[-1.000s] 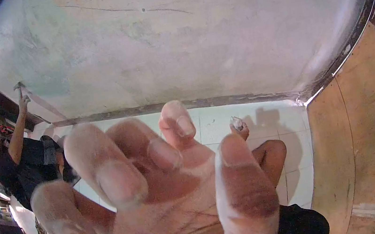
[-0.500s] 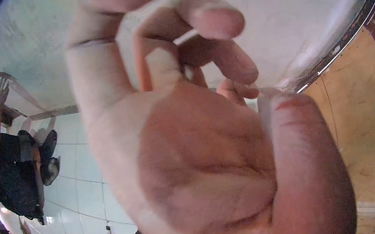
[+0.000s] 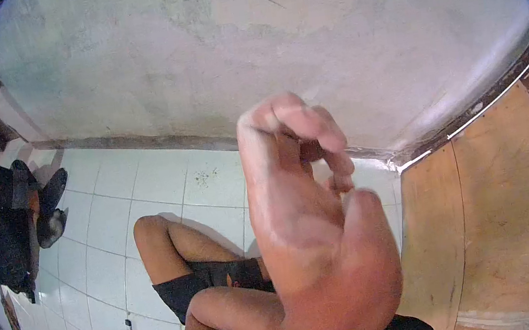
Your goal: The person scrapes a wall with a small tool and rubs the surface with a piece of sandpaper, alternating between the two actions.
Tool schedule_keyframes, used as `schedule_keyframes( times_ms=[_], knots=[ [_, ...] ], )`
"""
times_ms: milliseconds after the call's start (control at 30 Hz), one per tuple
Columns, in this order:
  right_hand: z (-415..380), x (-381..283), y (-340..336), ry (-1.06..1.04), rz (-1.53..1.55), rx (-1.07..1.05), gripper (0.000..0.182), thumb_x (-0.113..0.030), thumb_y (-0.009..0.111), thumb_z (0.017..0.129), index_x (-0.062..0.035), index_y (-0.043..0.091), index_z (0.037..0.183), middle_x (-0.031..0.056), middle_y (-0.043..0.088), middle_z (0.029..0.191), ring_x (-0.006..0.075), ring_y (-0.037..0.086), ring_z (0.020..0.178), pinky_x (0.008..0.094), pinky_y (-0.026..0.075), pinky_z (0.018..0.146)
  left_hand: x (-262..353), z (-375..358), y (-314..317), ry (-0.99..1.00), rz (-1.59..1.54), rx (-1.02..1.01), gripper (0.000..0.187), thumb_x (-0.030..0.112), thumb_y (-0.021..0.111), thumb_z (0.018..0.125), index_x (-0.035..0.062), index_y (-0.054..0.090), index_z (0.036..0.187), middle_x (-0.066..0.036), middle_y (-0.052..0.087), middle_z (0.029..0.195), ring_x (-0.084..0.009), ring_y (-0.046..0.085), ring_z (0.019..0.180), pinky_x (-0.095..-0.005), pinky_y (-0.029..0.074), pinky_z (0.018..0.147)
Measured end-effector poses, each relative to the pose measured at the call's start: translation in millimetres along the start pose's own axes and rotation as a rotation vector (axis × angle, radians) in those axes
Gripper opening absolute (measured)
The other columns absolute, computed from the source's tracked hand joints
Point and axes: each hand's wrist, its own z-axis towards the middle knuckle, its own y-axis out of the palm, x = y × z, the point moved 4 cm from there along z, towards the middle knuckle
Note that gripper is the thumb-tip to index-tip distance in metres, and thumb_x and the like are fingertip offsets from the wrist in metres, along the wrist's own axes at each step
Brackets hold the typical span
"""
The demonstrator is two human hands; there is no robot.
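Note:
My right hand [image 3: 322,224] is raised in front of the camera, with the palm partly towards me. Its fingers curl loosely and the thumb stands apart at the right, with nothing held between them. It touches no object and covers part of the floor and wall behind it. My left hand does not show. Below are bent bare legs [image 3: 162,248] and dark shorts [image 3: 225,275] on the white tiled floor [image 3: 104,219].
Another person in dark clothes [image 3: 3,233] is at the far left, one arm raised to the wall [image 3: 151,66]. A small dark and light object [image 3: 130,329] lies on the tiles. Wooden panels [image 3: 477,204] stand at the right.
My right hand has moved away from the camera, down and to the right, and its fingers look more curled. The legs and more floor have come into view.

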Motion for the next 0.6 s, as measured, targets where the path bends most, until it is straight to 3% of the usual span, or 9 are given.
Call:
schedule_keyframes(
  times_ms=[167, 600],
  knots=[
    [-1.7, -20.5, -27.2, -0.079, -0.03, 0.058, 0.045, -0.007, 0.072, 0.077, 0.0006, 0.055, 0.117, 0.0131, 0.061, 0.111, 0.0242, 0.059, 0.099, 0.036, 0.048, 0.086, 0.1, 4.7, -4.1, -0.019, -0.004, 0.009, 0.053, -0.018, 0.05, 0.062, 0.0069, 0.036, 0.107, -0.006, 0.039, 0.096, -0.0152, 0.043, 0.087, -0.0242, 0.044, 0.071],
    [-3.2, -22.5, 13.6, -0.158, -0.225, 0.006, 0.045, -0.012, 0.074, 0.076, 0.0028, 0.056, 0.115, 0.0158, 0.063, 0.107, 0.0275, 0.061, 0.096, 0.0373, 0.049, 0.084, -16.5, 23.8, 5.4, -0.032, 0.152, -0.034, 0.033, -0.012, 0.047, 0.064, 0.0072, 0.042, 0.091, -0.002, 0.038, 0.086, -0.0109, 0.041, 0.083, -0.0231, 0.036, 0.065]
  ],
)
